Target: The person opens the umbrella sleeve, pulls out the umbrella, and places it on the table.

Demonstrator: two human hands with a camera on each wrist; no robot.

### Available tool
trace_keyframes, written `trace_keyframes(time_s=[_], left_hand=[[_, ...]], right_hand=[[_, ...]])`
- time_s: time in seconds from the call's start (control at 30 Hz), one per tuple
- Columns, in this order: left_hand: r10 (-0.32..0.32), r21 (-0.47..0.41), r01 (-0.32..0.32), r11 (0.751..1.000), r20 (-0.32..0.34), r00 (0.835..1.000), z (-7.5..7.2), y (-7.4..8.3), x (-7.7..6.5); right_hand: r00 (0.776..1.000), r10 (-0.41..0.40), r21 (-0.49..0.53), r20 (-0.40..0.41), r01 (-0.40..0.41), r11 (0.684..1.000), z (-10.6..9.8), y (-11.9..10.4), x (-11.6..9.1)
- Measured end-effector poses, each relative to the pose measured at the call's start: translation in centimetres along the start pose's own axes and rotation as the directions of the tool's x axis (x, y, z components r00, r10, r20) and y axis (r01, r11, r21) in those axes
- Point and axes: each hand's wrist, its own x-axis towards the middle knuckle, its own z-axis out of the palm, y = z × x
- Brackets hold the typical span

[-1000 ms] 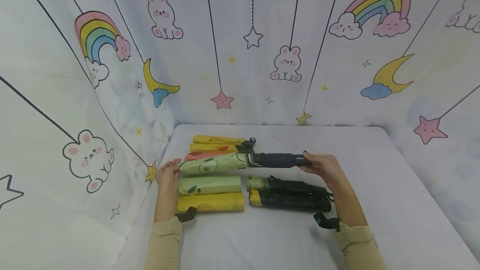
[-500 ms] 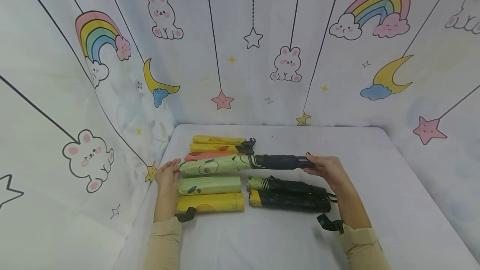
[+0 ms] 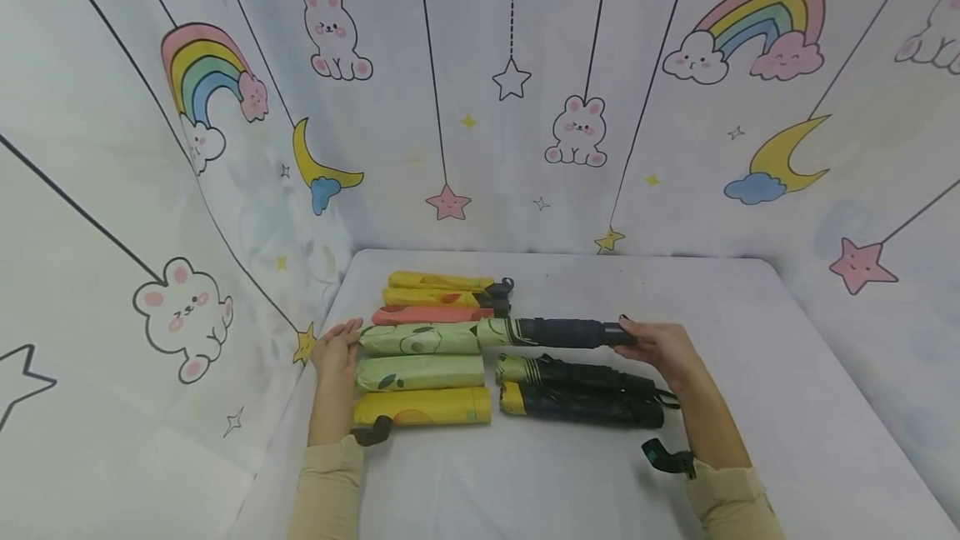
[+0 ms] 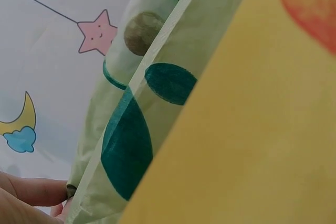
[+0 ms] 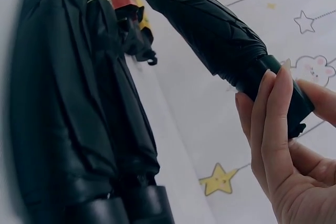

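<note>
A folded umbrella (image 3: pixel 558 332), mostly black with a green band, reaches partway out of a pale green avocado-print sleeve (image 3: pixel 442 338). At the sleeve's closed left end, my left hand (image 3: pixel 335 354) pinches the fabric. In the left wrist view, the fingers (image 4: pixel 39 190) show at the sleeve's lower end. My right hand (image 3: pixel 667 348) grips the black handle (image 5: pixel 262 80) at the umbrella's other end, thumb on one side and fingers on the other. The part of the umbrella inside the sleeve is hidden.
Nearer me lie a green sleeve (image 3: pixel 420 372) and a yellow sleeve (image 3: pixel 423 407), with two dark folded umbrellas (image 3: pixel 581 403) to their right. Behind are a red umbrella (image 3: pixel 427 315) and yellow ones (image 3: pixel 431 297). A printed curtain (image 3: pixel 525 140) rises beyond the white table (image 3: pixel 562 482).
My right hand has moved right and a little toward me, drawing the umbrella slightly farther out of the sleeve. The left hand has kept its place at the sleeve's end.
</note>
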Motion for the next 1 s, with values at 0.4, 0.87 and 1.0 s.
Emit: trace_keyframes(time_s=[0.4,0.87,1.0], left_hand=[[0.008,-0.015,-0.008,1.0,0.005,1.0,0.0,-0.1,-0.1],[0.008,-0.013,-0.008,1.0,0.024,1.0,0.0,-0.1,-0.3],[0.009,-0.013,-0.009,1.0,0.032,0.999,0.0,-0.1,-0.2]], right_hand=[[1.0,0.008,0.007,-0.001,-0.008,1.0,-1.6,1.0,-0.2],[1.0,0.015,-0.011,0.023,-0.014,1.0,-3.1,2.1,-0.2],[0.999,0.025,-0.018,0.022,-0.024,1.0,-3.4,2.3,-0.3]])
